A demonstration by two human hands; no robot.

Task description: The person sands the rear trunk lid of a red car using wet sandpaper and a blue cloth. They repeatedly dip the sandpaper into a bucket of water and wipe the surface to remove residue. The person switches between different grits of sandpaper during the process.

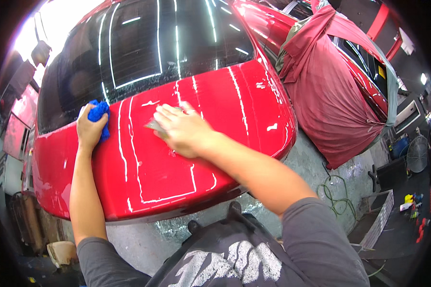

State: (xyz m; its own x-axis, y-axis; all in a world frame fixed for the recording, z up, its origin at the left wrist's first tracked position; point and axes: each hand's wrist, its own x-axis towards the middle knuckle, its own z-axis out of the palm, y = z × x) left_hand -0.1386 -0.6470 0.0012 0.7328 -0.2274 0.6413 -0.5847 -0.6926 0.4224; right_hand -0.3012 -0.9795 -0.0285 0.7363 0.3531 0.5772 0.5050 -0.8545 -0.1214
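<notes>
My left hand (88,129) is closed around a crumpled blue microfiber cloth (99,114), by the lower edge of the dark rear window (143,52). Under my right hand (184,131) a thin greyish piece (154,125) pokes out past the fingers; its kind is unclear and most of it is covered. That hand presses it flat against the glossy red trunk lid (225,115) of a car. Wet-looking streaks and light reflections run over the red paint. Droplets or residue speckle the glass along its lower edge.
Right of the car, a dark red cover (321,91) drapes over another red car (266,21). A green hose (337,196) lies coiled on the wet grey floor (306,162). Farther right stand a fan (417,154) and a dark surface with small colourful items (412,201).
</notes>
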